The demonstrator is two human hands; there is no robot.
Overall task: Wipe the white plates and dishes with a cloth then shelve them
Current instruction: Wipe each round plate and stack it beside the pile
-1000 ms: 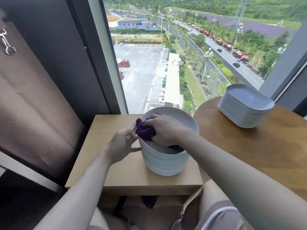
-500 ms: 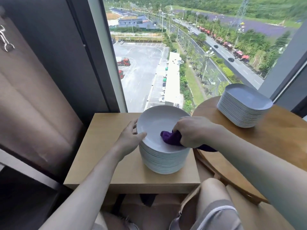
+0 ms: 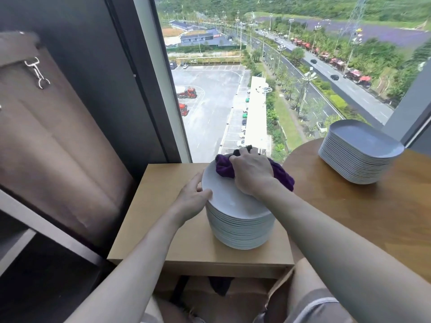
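Wiping top plate (image 3: 229, 197) with purple cloth (image 3: 225, 168), right hand (image 3: 253, 173)

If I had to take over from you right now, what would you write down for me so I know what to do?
Right hand grips the purple cloth and presses it on the top plate of the round stack.
Left hand holds that plate's left rim, steadying it.
The stack sits on the square table; a stack of oblong dishes waits on the round table.
Done: wiping under way; nothing visibly shelved.
Left: finish this plate, shelve it, then probably both stacks.
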